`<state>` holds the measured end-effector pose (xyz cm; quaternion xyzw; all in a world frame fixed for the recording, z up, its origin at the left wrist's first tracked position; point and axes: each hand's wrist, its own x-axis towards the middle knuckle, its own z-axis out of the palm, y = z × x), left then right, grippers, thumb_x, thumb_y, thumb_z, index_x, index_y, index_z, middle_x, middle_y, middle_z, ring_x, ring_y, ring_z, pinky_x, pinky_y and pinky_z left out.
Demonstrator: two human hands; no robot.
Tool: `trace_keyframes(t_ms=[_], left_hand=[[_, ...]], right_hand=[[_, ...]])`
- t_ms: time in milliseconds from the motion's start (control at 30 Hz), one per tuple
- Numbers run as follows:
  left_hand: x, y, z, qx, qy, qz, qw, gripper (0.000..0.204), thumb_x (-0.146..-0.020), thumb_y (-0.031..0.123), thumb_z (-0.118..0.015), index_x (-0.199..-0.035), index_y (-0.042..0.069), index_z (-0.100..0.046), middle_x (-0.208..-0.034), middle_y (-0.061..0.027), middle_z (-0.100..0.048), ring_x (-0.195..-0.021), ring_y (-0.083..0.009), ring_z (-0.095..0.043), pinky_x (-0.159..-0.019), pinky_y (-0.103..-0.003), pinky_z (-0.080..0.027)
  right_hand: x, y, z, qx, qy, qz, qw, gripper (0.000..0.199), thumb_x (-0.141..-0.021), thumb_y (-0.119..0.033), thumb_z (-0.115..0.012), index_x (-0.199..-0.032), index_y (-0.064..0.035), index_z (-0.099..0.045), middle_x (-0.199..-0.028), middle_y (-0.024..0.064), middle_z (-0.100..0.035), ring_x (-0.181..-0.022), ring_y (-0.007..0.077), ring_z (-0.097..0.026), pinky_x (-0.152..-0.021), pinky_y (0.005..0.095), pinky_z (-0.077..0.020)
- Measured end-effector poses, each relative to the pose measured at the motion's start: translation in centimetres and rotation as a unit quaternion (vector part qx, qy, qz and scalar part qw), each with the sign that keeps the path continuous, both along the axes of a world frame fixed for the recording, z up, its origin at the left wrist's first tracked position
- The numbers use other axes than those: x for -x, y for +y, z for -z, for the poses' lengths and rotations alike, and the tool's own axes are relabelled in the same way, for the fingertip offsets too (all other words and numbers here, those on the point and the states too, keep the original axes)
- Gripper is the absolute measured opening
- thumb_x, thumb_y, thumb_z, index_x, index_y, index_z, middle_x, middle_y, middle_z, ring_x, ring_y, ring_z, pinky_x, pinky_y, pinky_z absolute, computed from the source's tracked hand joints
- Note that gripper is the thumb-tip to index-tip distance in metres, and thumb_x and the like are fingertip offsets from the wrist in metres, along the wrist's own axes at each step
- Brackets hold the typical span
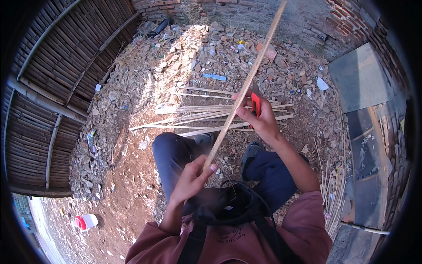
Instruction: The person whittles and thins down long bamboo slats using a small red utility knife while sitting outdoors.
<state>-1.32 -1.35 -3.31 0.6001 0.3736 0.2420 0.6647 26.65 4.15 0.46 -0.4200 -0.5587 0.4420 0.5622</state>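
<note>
The left hand [193, 176] is closed around the lower end of a long bamboo strip [246, 83], apparently to steady it. The right hand [259, 116] is closed on a red-handled cutter [255, 104], pressed against the strip partway up, seemingly so the blade bears on its edge. The strip is held slanting away from the body, its far end rising beyond the rubble. Past the strip, a pile of cut bamboo slats [211, 116] is laid on the ground. Below the strip, dark trousered knees [176, 154] are bent. Far left of the strip, a woven bamboo fence [57, 79] is seen, and a white plastic jar with a red lid [85, 221] is lying on the dirt.
</note>
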Motion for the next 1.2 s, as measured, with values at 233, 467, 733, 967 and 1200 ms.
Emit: trace_keyframes(t_ms=[233, 467, 733, 967, 1200], left_hand=[[0.0, 0.0, -1.5, -0.004, 0.001, -0.076, 0.997, 0.019, -0.110, 0.024, -0.065, -0.107, 0.006, -0.062, -0.084, 0.0090, -0.051, -0.070, 0.0007, -0.042, -0.060, -0.019, -0.034], [-0.8, 0.3, -2.3, -0.064, 0.029, -0.114, 0.991, 0.022, -0.103, 0.014, -0.074, -0.116, 0.003, -0.061, -0.092, 0.0052, -0.060, -0.081, -0.0011, -0.053, -0.070, -0.020, -0.044], [-1.1, 0.8, -0.9, -0.098, -0.033, -0.193, 0.976, 0.036, -0.092, 0.016, -0.086, -0.116, 0.000, -0.065, -0.083, -0.0013, -0.073, -0.076, -0.0035, -0.059, -0.067, -0.024, -0.049], [-0.9, 0.8, -2.0, -0.052, -0.011, -0.169, 0.984, 0.037, -0.096, 0.012, -0.082, -0.123, -0.001, -0.060, -0.104, -0.0029, -0.071, -0.094, -0.0058, -0.065, -0.081, -0.023, -0.054], [-1.3, 0.8, -1.5, -0.056, -0.027, -0.173, 0.983, 0.033, -0.098, 0.014, -0.081, -0.119, -0.001, -0.061, -0.084, 0.0024, -0.069, -0.074, -0.0007, -0.055, -0.063, -0.020, -0.043]], right_hand=[[1.6, -1.8, 0.6, -0.143, -0.250, 0.031, 0.957, 0.029, -0.101, -0.027, -0.074, -0.115, -0.0037, -0.064, -0.092, 0.0100, -0.072, -0.081, 0.0224, -0.073, -0.071, 0.0367, -0.0564], [4.5, -2.7, 2.3, -0.255, -0.374, 0.038, 0.891, 0.032, -0.095, -0.039, -0.077, -0.102, -0.0086, -0.067, -0.087, 0.0076, -0.070, -0.075, 0.0285, -0.074, -0.062, 0.0403, -0.0561], [5.6, -3.3, 3.3, -0.309, -0.387, 0.035, 0.868, 0.029, -0.092, -0.034, -0.080, -0.106, -0.0106, -0.070, -0.082, 0.0041, -0.067, -0.066, 0.0250, -0.071, -0.058, 0.0374, -0.0566], [5.4, -3.2, 3.4, -0.308, -0.387, 0.025, 0.869, 0.028, -0.092, -0.031, -0.081, -0.108, -0.0106, -0.071, -0.080, 0.0031, -0.064, -0.062, 0.0234, -0.070, -0.054, 0.0369, -0.0554], [5.2, -3.1, 3.0, -0.310, -0.386, 0.013, 0.869, 0.031, -0.091, -0.031, -0.081, -0.112, -0.0098, -0.074, -0.078, 0.0030, -0.063, -0.060, 0.0226, -0.068, -0.053, 0.0365, -0.0545]])
